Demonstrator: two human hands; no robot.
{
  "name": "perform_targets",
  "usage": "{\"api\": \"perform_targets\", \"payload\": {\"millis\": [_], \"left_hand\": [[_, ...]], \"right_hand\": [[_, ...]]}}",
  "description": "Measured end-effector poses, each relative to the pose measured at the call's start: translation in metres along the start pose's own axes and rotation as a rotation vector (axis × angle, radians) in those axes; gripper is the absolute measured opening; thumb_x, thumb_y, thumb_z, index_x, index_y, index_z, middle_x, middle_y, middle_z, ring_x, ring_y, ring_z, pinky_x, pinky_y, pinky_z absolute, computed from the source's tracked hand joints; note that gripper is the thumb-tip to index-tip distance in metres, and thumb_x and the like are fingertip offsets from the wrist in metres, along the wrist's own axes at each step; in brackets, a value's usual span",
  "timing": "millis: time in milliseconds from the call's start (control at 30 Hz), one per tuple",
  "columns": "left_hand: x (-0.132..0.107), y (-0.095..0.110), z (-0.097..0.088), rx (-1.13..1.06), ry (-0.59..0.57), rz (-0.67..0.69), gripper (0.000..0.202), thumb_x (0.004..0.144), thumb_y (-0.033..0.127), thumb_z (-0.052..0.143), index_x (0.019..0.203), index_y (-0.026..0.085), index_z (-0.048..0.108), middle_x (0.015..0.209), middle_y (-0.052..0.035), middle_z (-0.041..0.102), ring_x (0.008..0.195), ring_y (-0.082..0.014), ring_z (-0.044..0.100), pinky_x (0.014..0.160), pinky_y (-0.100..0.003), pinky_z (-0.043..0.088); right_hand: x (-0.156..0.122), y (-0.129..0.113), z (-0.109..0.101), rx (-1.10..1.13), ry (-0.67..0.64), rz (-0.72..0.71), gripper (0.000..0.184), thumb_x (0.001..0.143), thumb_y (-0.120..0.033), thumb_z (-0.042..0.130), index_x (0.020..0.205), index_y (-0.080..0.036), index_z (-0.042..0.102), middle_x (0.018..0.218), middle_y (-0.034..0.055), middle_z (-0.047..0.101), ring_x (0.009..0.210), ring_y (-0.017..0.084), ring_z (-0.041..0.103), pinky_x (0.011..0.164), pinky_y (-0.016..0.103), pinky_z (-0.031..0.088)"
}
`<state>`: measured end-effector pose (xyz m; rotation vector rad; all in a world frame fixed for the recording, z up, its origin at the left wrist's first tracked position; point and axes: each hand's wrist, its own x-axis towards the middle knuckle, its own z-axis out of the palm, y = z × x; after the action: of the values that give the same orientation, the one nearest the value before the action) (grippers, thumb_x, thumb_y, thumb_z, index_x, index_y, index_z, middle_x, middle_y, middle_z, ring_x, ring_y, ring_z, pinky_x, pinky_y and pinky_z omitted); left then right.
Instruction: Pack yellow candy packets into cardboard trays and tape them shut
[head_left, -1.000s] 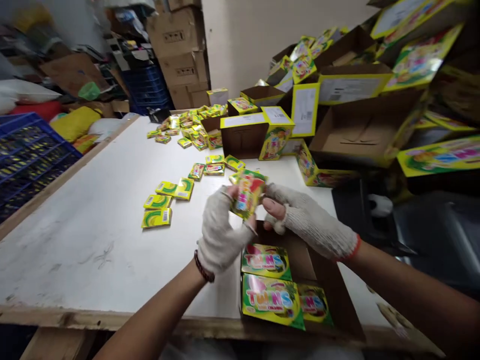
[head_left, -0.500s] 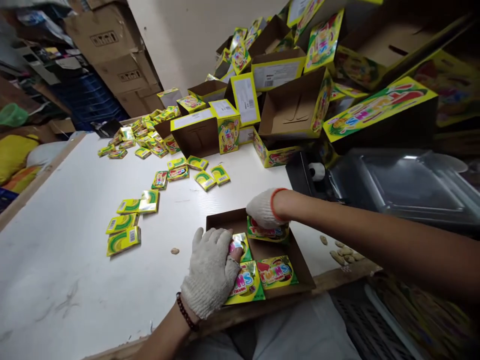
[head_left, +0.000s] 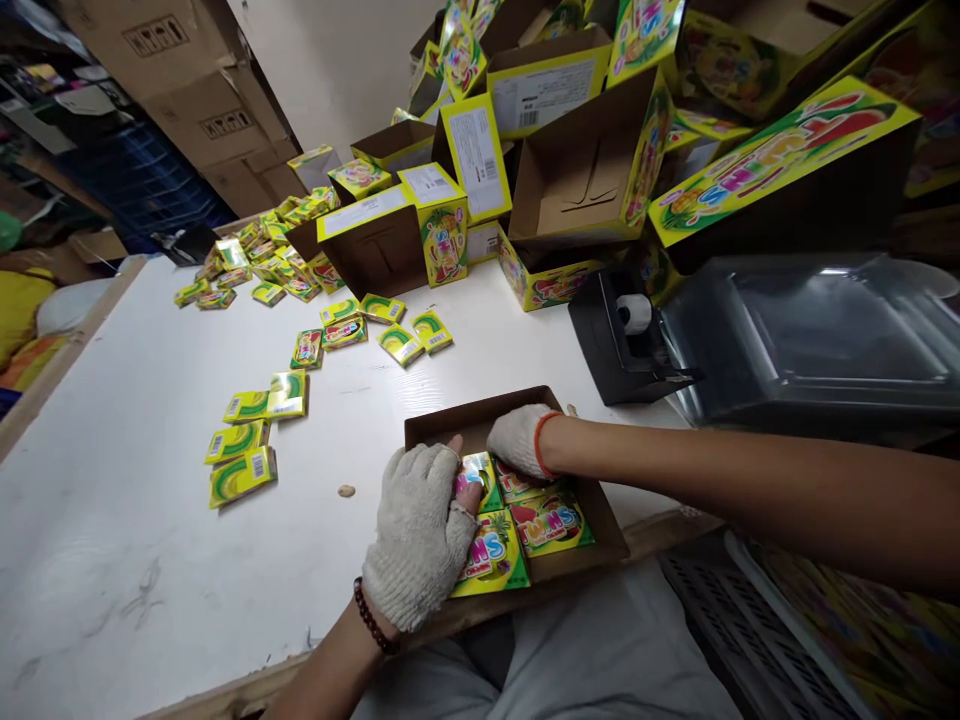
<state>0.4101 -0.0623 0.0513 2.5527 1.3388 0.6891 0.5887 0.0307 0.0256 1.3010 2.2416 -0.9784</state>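
Your left hand (head_left: 420, 535) lies across the left side of the box (head_left: 609, 530), thumb over the packs (head_left: 553, 522), apart from the other fingers. Your right hand (head_left: 521, 443) covers the back-right pack; its fingers are hidden, grip unclear. The box sits at the near edge of the bench (head_left: 330, 560).

Gloved left hand (head_left: 420, 530) near right hand (head_left: 523, 440)

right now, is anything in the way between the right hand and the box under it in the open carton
Nothing visible is: the right hand rests directly on the box inside the carton. The left hand lies beside it, partly over neighbouring boxes.
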Motion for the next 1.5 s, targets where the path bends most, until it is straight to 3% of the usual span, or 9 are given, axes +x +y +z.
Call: {"api": "perform_targets", "payload": {"millis": [267, 400, 600, 700, 833, 933, 1067, 1300, 1500], "left_hand": [[-0.007, -0.015, -0.002, -0.261, 0.174, -0.146, 0.038, 0.101, 0.034, 0.037, 0.131, 0.021, 0.057, 0.138, -0.0129, 0.058, 0.13, -0.0258, 0.053, 0.11, -0.046, 0.043], [0.016, -0.091, -0.007, -0.063, 0.403, -0.452, 0.047, 0.091, 0.033, 0.056, 0.133, 0.015, 0.053, 0.153, -0.0195, 0.041, 0.146, -0.0313, 0.035, 0.121, -0.048, 0.029], [0.039, -0.199, -0.035, 0.049, 0.356, -1.028, 0.058, 0.076, 0.025, 0.069, 0.129, 0.01, 0.053, 0.149, -0.0273, 0.042, 0.145, -0.0436, 0.027, 0.119, -0.059, 0.016], [0.037, -0.202, -0.043, -0.064, 0.395, -0.986, 0.045, 0.079, 0.026, 0.065, 0.121, 0.013, 0.056, 0.135, -0.0224, 0.056, 0.136, -0.0386, 0.043, 0.115, -0.054, 0.026], [0.048, -0.157, -0.042, -0.443, 0.387, -0.833, 0.041, 0.092, 0.036, 0.047, 0.126, 0.014, 0.052, 0.12, -0.017, 0.066, 0.103, -0.0245, 0.066, 0.091, -0.04, 0.051], [0.067, -0.113, -0.027, -0.835, 0.23, -0.612, 0.045, 0.091, 0.051, 0.046, 0.118, 0.016, 0.056, 0.108, -0.0121, 0.07, 0.082, -0.0176, 0.069, 0.074, -0.031, 0.056], [0.094, -0.095, -0.003, -1.023, 0.076, -0.368, 0.057, 0.097, 0.061, 0.028, 0.107, 0.014, 0.06, 0.093, -0.0107, 0.069, 0.074, -0.018, 0.068, 0.069, -0.031, 0.057], [0.154, -0.168, 0.01, -0.2, -0.002, -0.283, 0.037, 0.084, 0.008, 0.044, 0.114, 0.016, 0.065, 0.124, -0.0117, 0.065, 0.115, -0.0249, 0.058, 0.105, -0.042, 0.045], [0.176, -0.19, 0.008, 0.062, -0.325, -0.106, 0.041, 0.073, 0.01, 0.063, 0.111, 0.022, 0.071, 0.131, -0.0126, 0.062, 0.128, -0.0359, 0.05, 0.111, -0.056, 0.033]], "right_hand": [[-0.037, -0.016, -0.006, -0.214, 0.08, 0.121, 0.039, 0.055, -0.009, 0.081, 0.094, -0.009, 0.076, 0.097, 0.0225, 0.074, 0.096, 0.039, 0.071, 0.082, 0.047, 0.056], [-0.023, -0.003, 0.001, -0.162, 0.079, 0.101, 0.028, 0.05, -0.012, 0.08, 0.077, -0.016, 0.074, 0.084, 0.0152, 0.074, 0.084, 0.036, 0.072, 0.071, 0.043, 0.054], [-0.032, -0.001, 0.0, -0.08, 0.125, 0.101, 0.014, 0.054, -0.018, 0.076, 0.063, -0.022, 0.067, 0.065, 0.0057, 0.067, 0.06, 0.024, 0.065, 0.055, 0.032, 0.044], [-0.048, -0.006, -0.024, 0.092, 0.075, 0.085, 0.01, 0.062, -0.02, 0.071, 0.057, -0.022, 0.062, 0.055, 0.0016, 0.059, 0.051, 0.016, 0.054, 0.049, 0.028, 0.037], [-0.047, -0.024, -0.074, 0.475, 0.258, 0.039, 0.018, 0.078, -0.04, 0.065, 0.076, -0.021, 0.064, 0.063, 0.002, 0.059, 0.051, 0.013, 0.049, 0.045, 0.025, 0.037], [-0.017, -0.041, -0.094, 0.817, 0.445, -0.108, 0.044, 0.078, -0.057, 0.068, 0.101, -0.02, 0.062, 0.088, 0.0073, 0.067, 0.067, 0.016, 0.059, 0.056, 0.027, 0.05], [0.034, -0.04, -0.089, 1.104, 0.318, -0.401, 0.056, 0.076, -0.069, 0.065, 0.104, -0.02, 0.061, 0.093, 0.0084, 0.069, 0.076, 0.019, 0.062, 0.067, 0.033, 0.056], [0.043, -0.003, -0.085, 0.356, 0.544, 0.03, 0.03, 0.087, -0.026, 0.057, 0.116, -0.019, 0.059, 0.102, 0.0105, 0.072, 0.088, 0.025, 0.067, 0.075, 0.034, 0.052], [0.034, -0.011, -0.084, -0.224, 0.405, 0.103, 0.033, 0.089, -0.018, 0.053, 0.12, -0.016, 0.064, 0.12, 0.017, 0.068, 0.107, 0.031, 0.065, 0.087, 0.037, 0.047]]}}
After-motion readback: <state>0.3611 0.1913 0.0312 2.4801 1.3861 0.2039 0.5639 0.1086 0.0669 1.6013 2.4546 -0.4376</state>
